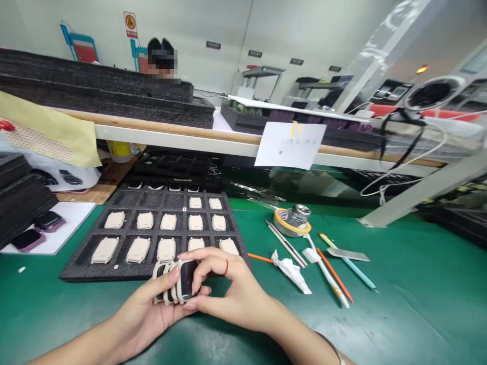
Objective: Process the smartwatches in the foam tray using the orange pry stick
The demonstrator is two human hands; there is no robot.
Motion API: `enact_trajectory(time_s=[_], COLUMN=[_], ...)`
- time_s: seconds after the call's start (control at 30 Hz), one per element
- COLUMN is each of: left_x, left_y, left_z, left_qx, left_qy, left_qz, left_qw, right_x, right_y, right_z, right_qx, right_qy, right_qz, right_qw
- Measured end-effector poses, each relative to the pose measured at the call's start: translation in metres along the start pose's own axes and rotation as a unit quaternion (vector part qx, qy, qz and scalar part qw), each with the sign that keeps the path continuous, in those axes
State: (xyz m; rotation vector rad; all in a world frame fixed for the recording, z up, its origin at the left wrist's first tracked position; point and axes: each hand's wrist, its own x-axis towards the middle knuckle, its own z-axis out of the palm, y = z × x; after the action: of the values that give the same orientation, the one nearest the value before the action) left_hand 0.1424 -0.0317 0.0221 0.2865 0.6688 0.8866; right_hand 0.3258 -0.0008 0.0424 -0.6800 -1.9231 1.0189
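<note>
Several cream smartwatch cases (167, 291) with dark screens are stacked on edge in my left hand (146, 314), its thumb laid across them. My right hand (236, 289) pinches the end watch case (187, 280) of that stack, its fingers over the black screen and edge. Both hands are above the near edge of a black foam tray (133, 272). In its compartments lie rows of cream watch cases (139, 249), backs up. A few compartments in the third row hold no case. My right hand hides part of the nearest row.
To the right lie a tape roll (283, 228) with a small glass jar (300, 215), a crumpled tissue (292, 274), a blade (348, 254) and several pens (335, 276). Purple watches (28, 239) are at left. A shelf rail (171, 139) crosses behind; a person (163, 61) is beyond.
</note>
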Motion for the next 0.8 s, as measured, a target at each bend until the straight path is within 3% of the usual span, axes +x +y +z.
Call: enact_trajectory(time_s=[0.17,0.23,0.33,0.4,0.6,0.8], left_x=[0.001,0.002,0.003,0.003,0.006,0.010], left_y=[0.002,0.002,0.001,0.001,0.003,0.003], left_z=[-0.001,-0.002,-0.005,-0.007,-0.012,-0.013], left_qx=[0.013,0.011,-0.004,-0.014,-0.006,0.007], left_qy=[0.004,0.005,-0.006,-0.039,-0.167,-0.187], left_qz=[-0.005,-0.011,-0.025,-0.029,-0.040,-0.050], left_qw=[1.000,1.000,1.000,0.999,0.985,0.981], right_x=[0.004,0.004,0.001,-0.002,-0.009,-0.011], right_y=[0.004,0.004,0.002,0.001,0.006,0.007], right_z=[-0.006,-0.007,-0.007,-0.004,0.006,0.009], right_qx=[0.040,0.048,0.080,0.088,-0.064,-0.108], right_qy=[0.006,0.064,0.206,0.240,0.055,0.048], right_qz=[0.018,0.015,0.011,-0.005,-0.047,-0.069], right_qw=[0.999,0.997,0.975,0.967,0.995,0.991])
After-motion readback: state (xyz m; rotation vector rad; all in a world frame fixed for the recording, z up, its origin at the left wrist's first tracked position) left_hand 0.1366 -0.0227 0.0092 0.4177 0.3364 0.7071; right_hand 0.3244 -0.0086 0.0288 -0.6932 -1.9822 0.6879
